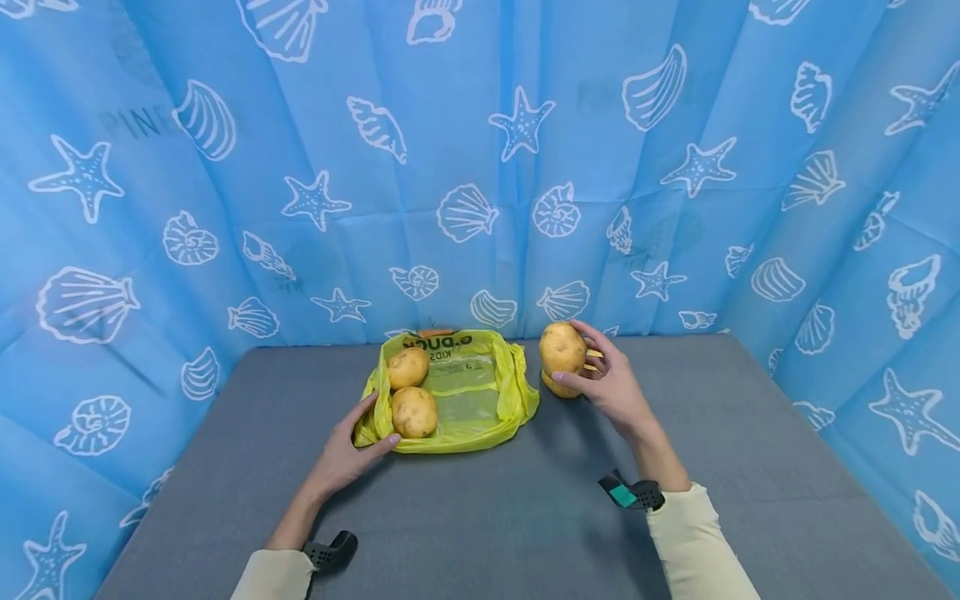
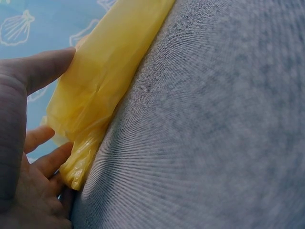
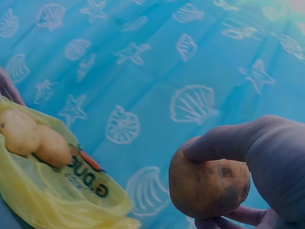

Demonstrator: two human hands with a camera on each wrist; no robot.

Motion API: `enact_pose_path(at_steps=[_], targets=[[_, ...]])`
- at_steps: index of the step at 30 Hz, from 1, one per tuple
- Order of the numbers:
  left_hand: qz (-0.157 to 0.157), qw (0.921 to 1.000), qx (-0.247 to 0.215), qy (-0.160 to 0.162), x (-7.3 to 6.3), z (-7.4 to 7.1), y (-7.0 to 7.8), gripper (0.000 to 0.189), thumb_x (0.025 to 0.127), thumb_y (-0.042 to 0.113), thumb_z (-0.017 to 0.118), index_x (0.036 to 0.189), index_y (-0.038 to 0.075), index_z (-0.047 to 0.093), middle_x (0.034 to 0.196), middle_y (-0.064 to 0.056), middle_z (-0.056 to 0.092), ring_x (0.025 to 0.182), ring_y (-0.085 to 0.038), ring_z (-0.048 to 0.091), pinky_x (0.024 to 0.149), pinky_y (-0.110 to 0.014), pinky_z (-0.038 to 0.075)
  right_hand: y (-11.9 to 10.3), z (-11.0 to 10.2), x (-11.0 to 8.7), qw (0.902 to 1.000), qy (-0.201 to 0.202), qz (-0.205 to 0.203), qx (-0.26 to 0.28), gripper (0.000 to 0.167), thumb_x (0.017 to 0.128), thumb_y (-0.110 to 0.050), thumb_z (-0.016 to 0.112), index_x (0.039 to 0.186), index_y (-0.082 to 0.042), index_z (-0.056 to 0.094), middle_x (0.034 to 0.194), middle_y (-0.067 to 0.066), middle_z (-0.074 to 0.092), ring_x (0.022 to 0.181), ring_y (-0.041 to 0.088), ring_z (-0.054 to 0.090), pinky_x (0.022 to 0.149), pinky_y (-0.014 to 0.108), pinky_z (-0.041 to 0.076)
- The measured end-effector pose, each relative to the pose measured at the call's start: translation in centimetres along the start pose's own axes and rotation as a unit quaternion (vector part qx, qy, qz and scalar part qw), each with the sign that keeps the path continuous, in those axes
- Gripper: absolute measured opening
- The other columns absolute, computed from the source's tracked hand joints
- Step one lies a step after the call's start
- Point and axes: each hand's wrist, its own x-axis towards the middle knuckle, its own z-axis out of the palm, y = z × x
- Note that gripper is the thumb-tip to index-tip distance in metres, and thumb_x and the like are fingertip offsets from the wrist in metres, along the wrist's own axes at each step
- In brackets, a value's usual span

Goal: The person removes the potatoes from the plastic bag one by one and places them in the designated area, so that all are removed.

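Note:
In the head view, my right hand holds a potato between thumb and fingers, to the right of a yellow plastic bag. Another potato shows just below the held one, partly hidden by it and the hand. Two potatoes lie inside the bag's left part. My left hand is at the bag's front left corner. Its thumb touches the bag's front side, and the other fingers lie along the left side, loosely spread in the left wrist view. The right wrist view shows dark patches on the held potato.
A grey cloth-covered table lies under everything. Behind it and at both sides hangs a blue curtain with white shell and starfish prints. Dark straps sit on both wrists.

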Motion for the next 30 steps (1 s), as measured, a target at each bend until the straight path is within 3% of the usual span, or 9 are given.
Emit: enact_pose_path(at_steps=[7,14,24,30], targets=[[-0.003,1.0000,0.005,0.000,0.0,-0.1,-0.1,0.084,0.094,0.038,0.073,0.161,0.012,0.030,0.164,-0.020,0.025,0.151,-0.042,0.019,0.118,-0.064,0.019,0.5,-2.6,-0.2,0.9992,0.027,0.021,0.024,0.081,0.094,-0.009,0.074,0.161,-0.020,0.031,0.148,0.017,0.034,0.123,0.026,0.051,0.084,0.024,0.053],[-0.004,1.0000,0.004,0.002,0.0,-0.2,0.0,0.084,0.094,0.037,0.074,0.161,0.012,0.030,0.164,-0.021,0.025,0.151,-0.042,0.019,0.118,-0.064,0.018,0.8,-4.5,-0.3,0.9966,0.066,0.026,0.042,0.079,0.093,-0.008,0.074,0.160,-0.021,0.033,0.139,0.012,0.036,0.115,0.020,0.051,0.083,0.022,0.052],[-0.006,1.0000,-0.002,-0.002,0.0,-0.3,0.2,0.083,0.093,0.036,0.075,0.160,0.013,0.031,0.164,-0.021,0.025,0.151,-0.042,0.019,0.118,-0.064,0.018,2.3,-7.2,-1.1,0.9923,0.112,0.046,0.024,0.082,0.094,-0.013,0.075,0.162,-0.020,0.029,0.138,0.008,0.041,0.113,0.015,0.050,0.085,0.016,0.048],[-0.009,1.0000,-0.001,-0.003,0.1,-0.2,0.1,0.084,0.093,0.037,0.074,0.160,0.013,0.031,0.164,-0.021,0.025,0.151,-0.041,0.019,0.118,-0.064,0.017,3.3,-8.4,-1.3,0.9877,0.131,0.084,-0.002,0.086,0.095,-0.014,0.074,0.164,-0.019,0.023,0.150,0.019,0.032,0.123,0.024,0.047,0.085,0.016,0.045]])
